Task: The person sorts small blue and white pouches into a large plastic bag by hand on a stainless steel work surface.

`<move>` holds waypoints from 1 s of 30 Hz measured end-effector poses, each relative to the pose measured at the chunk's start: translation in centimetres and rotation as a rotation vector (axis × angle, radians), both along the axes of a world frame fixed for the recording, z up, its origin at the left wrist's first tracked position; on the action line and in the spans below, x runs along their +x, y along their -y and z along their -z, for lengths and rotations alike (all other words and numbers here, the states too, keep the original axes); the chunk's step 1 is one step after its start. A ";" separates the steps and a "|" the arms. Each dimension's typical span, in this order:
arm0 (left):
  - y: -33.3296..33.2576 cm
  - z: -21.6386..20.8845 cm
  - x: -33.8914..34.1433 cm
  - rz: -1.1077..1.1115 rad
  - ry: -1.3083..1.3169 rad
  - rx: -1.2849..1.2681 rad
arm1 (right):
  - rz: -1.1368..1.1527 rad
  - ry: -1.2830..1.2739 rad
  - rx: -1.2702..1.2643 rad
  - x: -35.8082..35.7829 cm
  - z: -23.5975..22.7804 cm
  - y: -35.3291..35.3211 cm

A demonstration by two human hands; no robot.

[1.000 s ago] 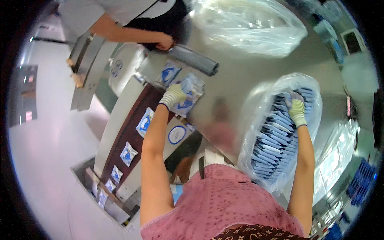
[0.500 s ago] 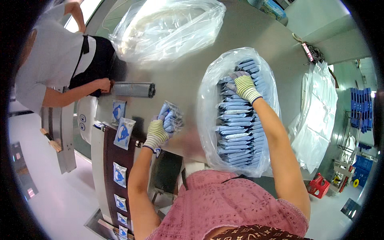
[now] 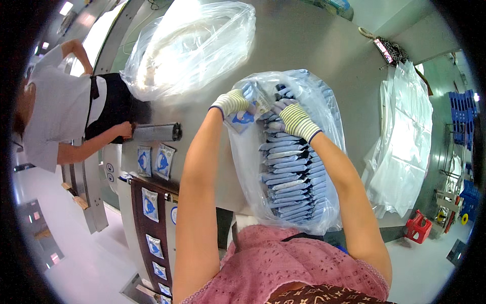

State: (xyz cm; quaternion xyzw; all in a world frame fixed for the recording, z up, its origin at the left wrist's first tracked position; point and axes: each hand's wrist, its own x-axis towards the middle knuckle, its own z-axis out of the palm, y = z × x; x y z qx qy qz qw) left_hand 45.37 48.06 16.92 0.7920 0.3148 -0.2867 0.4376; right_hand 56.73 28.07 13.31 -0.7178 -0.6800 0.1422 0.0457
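Observation:
My left hand [image 3: 237,101], in a striped knit glove, holds a small stack of blue and white pouches [image 3: 244,117] at the open mouth of a clear plastic bag [image 3: 250,167]. My right hand [image 3: 289,114], gloved the same way, rests on the top of the row of pouches [image 3: 288,172] packed upright inside that bag, and its fingers meet the left hand's stack. The bag lies on a grey metal table [image 3: 304,45].
More pouches [image 3: 156,161] lie on a brown conveyor belt [image 3: 140,218] at the left. A co-worker in a white shirt holds a metal cylinder [image 3: 154,133] there. An inflated clear bag [image 3: 187,45] sits at the table's far side, and empty bags [image 3: 400,147] hang at the right.
My left hand has carried pouches from the conveyor side over to the mouth of the bag. My right hand stayed in the bag. My head turned, shifting the whole view.

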 end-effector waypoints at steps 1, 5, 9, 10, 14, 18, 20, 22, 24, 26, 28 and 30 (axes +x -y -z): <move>0.5 1.3 0.7 0.024 0.158 0.169 | 0.001 -0.002 0.001 0.2 0.4 0.3; 4.7 0.8 4.9 0.166 0.112 0.491 | 0.032 -0.067 0.153 1.3 2.3 1.7; 7.9 5.7 4.9 0.123 0.363 0.754 | 0.115 -0.271 0.362 2.1 2.7 1.5; 7.7 5.9 4.5 0.167 0.428 0.730 | 0.116 -0.246 0.388 2.4 2.4 1.3; 2.4 9.2 3.3 0.059 0.511 0.131 | 0.047 -0.236 0.316 3.5 0.0 -3.0; -0.5 16.1 -0.9 -0.793 0.609 0.030 | -0.098 -0.018 0.005 3.3 -0.4 -6.7; 2.2 14.7 2.1 -0.494 0.304 0.173 | -0.099 0.006 -0.136 4.3 -1.3 -6.2; 2.4 14.6 3.1 -0.427 0.250 -0.014 | -0.186 -0.036 -0.085 3.5 -1.0 -6.9; 3.0 14.2 3.0 -0.630 0.311 0.190 | -0.175 -0.057 -0.045 2.1 -1.0 -6.8; 2.0 13.1 2.9 -0.775 0.377 0.320 | -0.164 0.111 -0.159 1.3 -1.1 -7.1; 1.0 8.7 3.0 -0.892 0.631 0.171 | 0.044 0.082 -0.299 2.6 -2.0 -6.6; 1.0 5.6 3.6 -0.907 0.702 -0.002 | 0.257 0.034 -0.423 4.5 -1.6 -7.2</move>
